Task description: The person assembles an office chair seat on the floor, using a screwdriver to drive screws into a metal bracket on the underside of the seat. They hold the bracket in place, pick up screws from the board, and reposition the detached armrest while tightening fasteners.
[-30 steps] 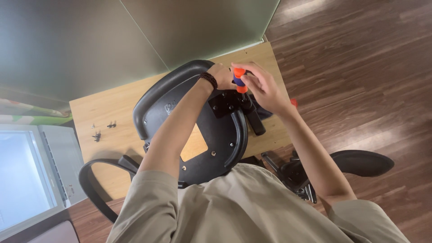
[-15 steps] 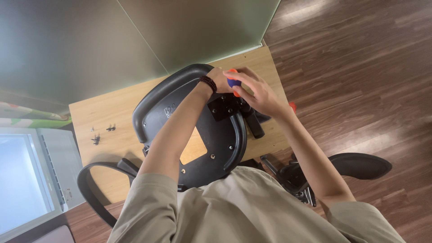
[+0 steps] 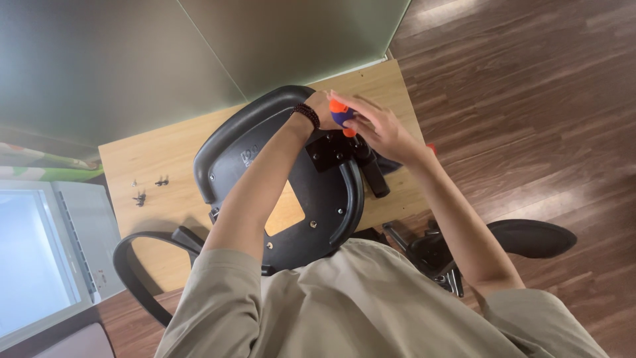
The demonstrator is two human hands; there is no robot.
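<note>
Keep screwdriver [image 3: 340, 117] straight over black plate [image 3: 328, 150], right hand [image 3: 377, 126] gripping handle, left hand [image 3: 322, 106] steadying chair seat [image 3: 291, 179].

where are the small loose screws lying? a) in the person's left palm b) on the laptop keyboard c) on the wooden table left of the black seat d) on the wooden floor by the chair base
c: the small screws lie on the light wooden table, left of the upturned black chair seat, apart from both hands, which are at the orange and blue screwdriver on the seat's far side.
</note>
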